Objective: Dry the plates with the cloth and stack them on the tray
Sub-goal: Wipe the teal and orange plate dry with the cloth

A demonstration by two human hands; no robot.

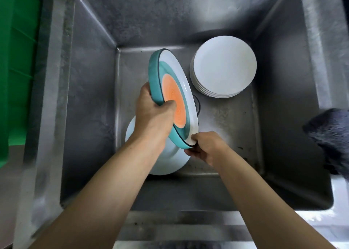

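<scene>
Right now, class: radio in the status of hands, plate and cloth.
Both hands grip teal plate on edge: left hand, right hand. Cloth lies aside on sink rim, untouched. White stack sits beside.

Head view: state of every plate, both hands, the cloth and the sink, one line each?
teal and orange plate: tilted on edge, held above the sink floor by both hands
left hand: grips the plate's left rim
right hand: pinches the plate's near rim
white plate stack: flat on the sink floor, untouched
pale plate: flat under the held plate
dark cloth: on the sink's right edge, unheld
sink: no standing water visible
</scene>
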